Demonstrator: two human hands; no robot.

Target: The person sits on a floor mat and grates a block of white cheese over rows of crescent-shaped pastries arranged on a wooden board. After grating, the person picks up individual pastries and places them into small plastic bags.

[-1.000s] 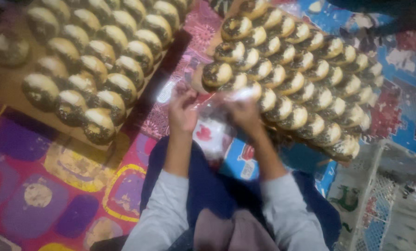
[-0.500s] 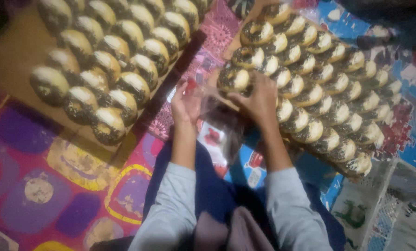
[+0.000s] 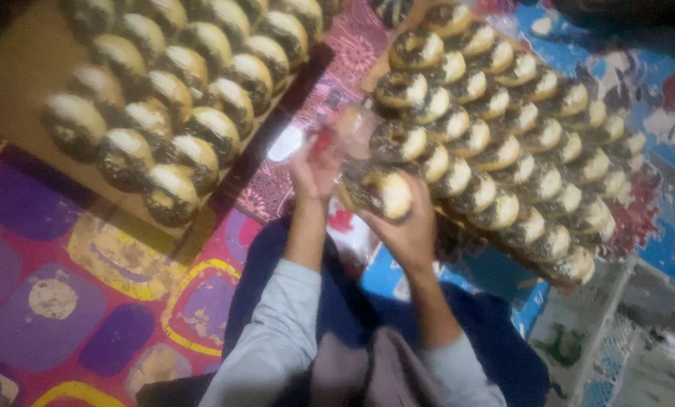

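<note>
My right hand (image 3: 407,226) grips a round bun (image 3: 377,192) with a pale side and a dark seeded top, lifted just off the near end of the right board (image 3: 541,277). My left hand (image 3: 313,169) holds up a clear plastic bag (image 3: 350,132) with a red patch, right beside the bun. The bag's mouth and my fingertips are blurred. Rows of the same buns (image 3: 496,128) fill the right board behind my hands.
A second wooden board (image 3: 21,68) at the left carries several rows of buns (image 3: 179,83). A patterned mat in red, purple and yellow (image 3: 89,294) lies underneath, with a blue printed cloth (image 3: 654,98) at the right. My grey sleeves and dark lap fill the bottom.
My right hand has lifted one bun off the right board toward me. My left hand has raised the plastic bag beside it. The view has shifted closer.
</note>
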